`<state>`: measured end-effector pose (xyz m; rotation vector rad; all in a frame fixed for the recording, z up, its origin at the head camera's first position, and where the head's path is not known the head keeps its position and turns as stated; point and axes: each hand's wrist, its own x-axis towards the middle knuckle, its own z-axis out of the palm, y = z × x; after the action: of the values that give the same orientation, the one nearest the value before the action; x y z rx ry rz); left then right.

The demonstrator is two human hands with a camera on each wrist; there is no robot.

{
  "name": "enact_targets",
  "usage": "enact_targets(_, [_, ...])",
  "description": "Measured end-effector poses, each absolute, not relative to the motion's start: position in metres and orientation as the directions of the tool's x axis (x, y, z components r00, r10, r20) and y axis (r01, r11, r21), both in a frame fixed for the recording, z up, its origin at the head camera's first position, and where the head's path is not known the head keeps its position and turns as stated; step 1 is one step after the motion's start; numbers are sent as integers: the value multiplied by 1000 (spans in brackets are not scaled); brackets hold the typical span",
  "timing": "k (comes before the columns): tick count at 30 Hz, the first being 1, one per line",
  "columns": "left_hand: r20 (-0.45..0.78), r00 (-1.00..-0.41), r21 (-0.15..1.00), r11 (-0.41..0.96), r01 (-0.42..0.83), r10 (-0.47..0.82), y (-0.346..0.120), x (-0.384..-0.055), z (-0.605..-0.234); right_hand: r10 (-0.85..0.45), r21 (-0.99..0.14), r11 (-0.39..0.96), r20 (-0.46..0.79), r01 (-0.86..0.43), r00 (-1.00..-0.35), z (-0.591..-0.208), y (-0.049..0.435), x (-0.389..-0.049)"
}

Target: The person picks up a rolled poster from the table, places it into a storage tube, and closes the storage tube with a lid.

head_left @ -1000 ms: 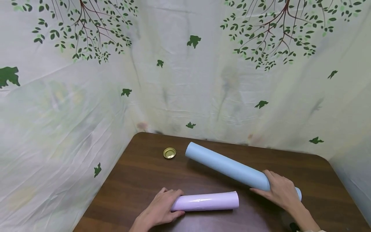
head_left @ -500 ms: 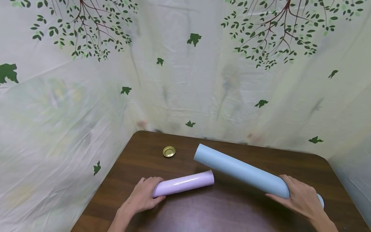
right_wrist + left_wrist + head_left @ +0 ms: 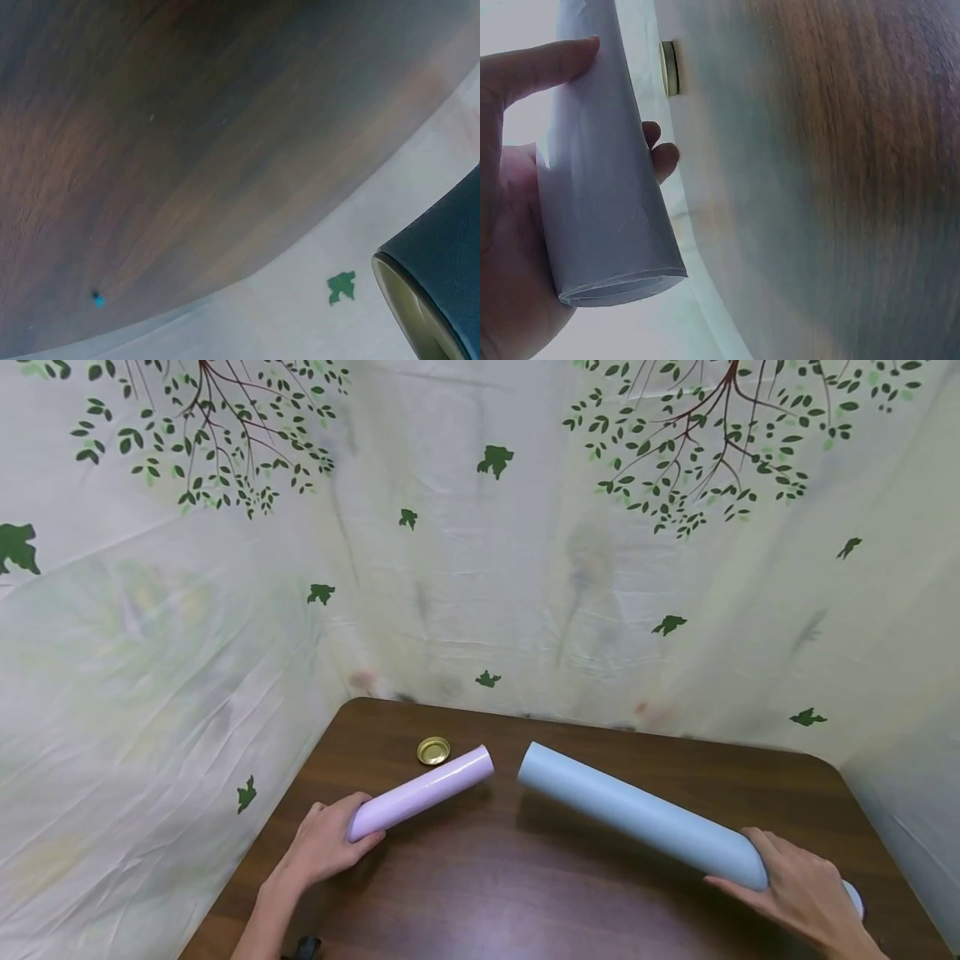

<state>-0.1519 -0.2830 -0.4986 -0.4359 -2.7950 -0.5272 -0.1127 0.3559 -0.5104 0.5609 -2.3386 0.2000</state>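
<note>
My left hand (image 3: 330, 839) grips a glossy lavender tube (image 3: 423, 793) near its close end, tilted up and away to the right. In the left wrist view the thumb (image 3: 555, 67) lies along the tube and fingertips (image 3: 664, 159) curl round its far side. My right hand (image 3: 806, 881) holds a longer light blue tube (image 3: 637, 810) near its right end. The right wrist view catches only that tube's open end (image 3: 409, 300), with a pale inside. Both tubes appear raised over the table, their far ends apart. A round gold lid (image 3: 433, 751) lies just beyond the lavender tube.
A brown wood-grain table (image 3: 480, 893) spans the space under both hands. Behind and beside it hangs a pale cloth (image 3: 420, 635) printed with leaves and branches. A small dark object (image 3: 306, 947) shows by the left forearm. A tiny blue speck (image 3: 98, 299) lies on the table.
My left hand has carried the lavender tube leftward and farther away, angling its far end up. My right hand has drawn the blue tube to the right and slightly nearer. The lid stays put.
</note>
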Motion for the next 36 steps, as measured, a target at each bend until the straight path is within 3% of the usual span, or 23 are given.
enact_targets(15, [286, -895, 380, 817, 434, 343, -271, -160, -493, -359, 14, 884, 660, -467, -660, -510, 345, -121])
enact_targets(20, [304, -864, 343, 800, 493, 403, -274, -163, -489, -376, 25, 880, 649, -475, -662, -508, 346, -122])
enact_targets(36, [352, -762, 227, 740, 633, 544, -274, -178, -466, -455, 103, 839, 673, -535, -584, -502, 353, -124])
